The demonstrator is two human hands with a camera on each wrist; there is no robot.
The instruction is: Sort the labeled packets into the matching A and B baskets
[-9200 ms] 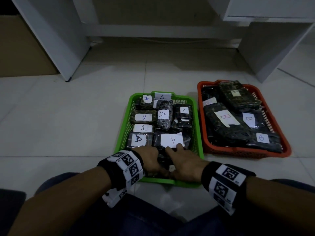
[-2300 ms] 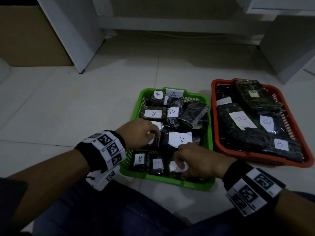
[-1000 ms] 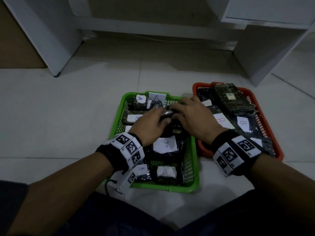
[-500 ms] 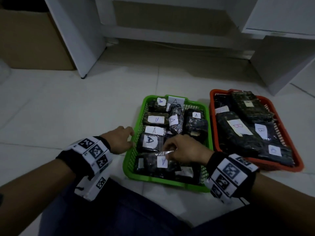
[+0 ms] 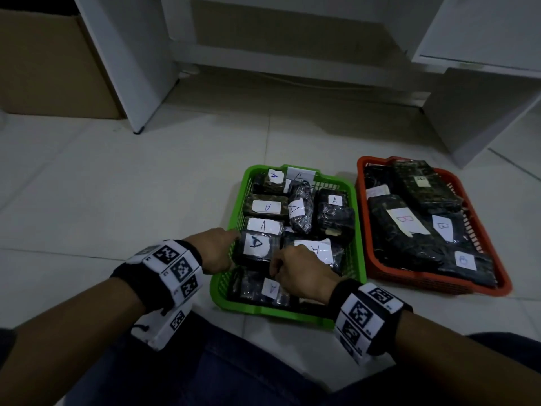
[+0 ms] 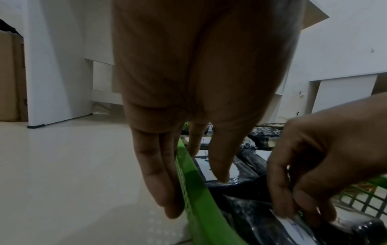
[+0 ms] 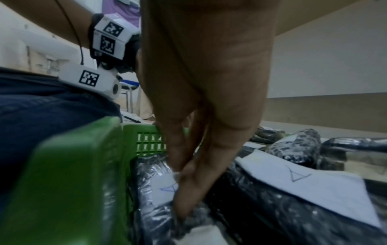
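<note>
A green basket (image 5: 281, 313) holds several dark wrapped packets with white A labels. To its right, a red basket (image 5: 439, 281) holds dark packets labelled B (image 5: 405, 222). My left hand (image 5: 218, 249) straddles the green basket's left rim (image 6: 211, 220) with its fingers straight. Two fingers lie outside and the thumb tip touches a bold‑A packet (image 6: 240, 169). My right hand (image 5: 288, 268) reaches down into the near row. Its curled fingers (image 7: 182, 199) pinch the wrap of a small‑label A packet (image 5: 270, 288), beside the label (image 7: 163, 189).
White desk legs (image 5: 128, 63) and a white cabinet (image 5: 480, 112) stand behind the baskets. A cardboard box (image 5: 49, 68) is at the far left. My legs in blue jeans (image 5: 205, 370) lie just before the green basket. Pale tiled floor (image 5: 131, 200) spreads to the left.
My left hand has moved right from the floor side onto the green basket's left rim. My right hand stays over the near row, on the small‑label A packet.
</note>
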